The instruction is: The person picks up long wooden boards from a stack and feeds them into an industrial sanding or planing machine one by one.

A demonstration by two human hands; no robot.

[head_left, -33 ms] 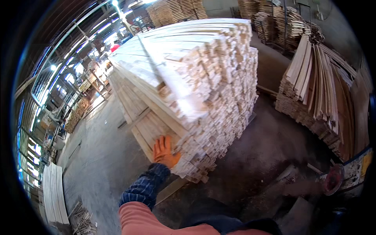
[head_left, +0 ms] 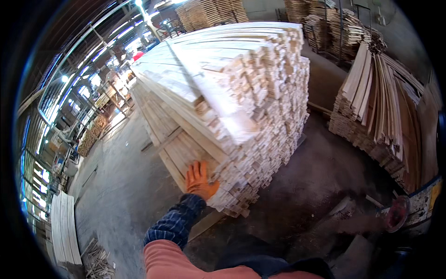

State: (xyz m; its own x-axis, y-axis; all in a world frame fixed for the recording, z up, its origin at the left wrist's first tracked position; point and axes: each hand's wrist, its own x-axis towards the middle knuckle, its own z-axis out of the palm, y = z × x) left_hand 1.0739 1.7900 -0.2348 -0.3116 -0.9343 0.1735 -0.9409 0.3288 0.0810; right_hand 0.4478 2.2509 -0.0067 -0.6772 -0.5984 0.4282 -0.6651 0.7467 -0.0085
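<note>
The palm of the orange-gloved left hand [head_left: 200, 182] was hidden, turned down toward the long, flat, pale wooden boards [head_left: 182, 148] beneath it. The lower edge cut off the salmon-coloured cloth sleeve [head_left: 169, 260]. White glare washed out board edges atop the big, blocky stack of pale timber [head_left: 269, 93]. Toward its far end, a red shape [head_left: 138, 56] was too small to identify. At lower right, a dim, reddish, round object [head_left: 397, 214] was too murky to name.

Stacked boards [head_left: 260, 100]: matt wood, rough ends. Sleeve [head_left: 174, 221]: matt cloth. Floor [head_left: 123, 181]: dull, concrete-looking.
</note>
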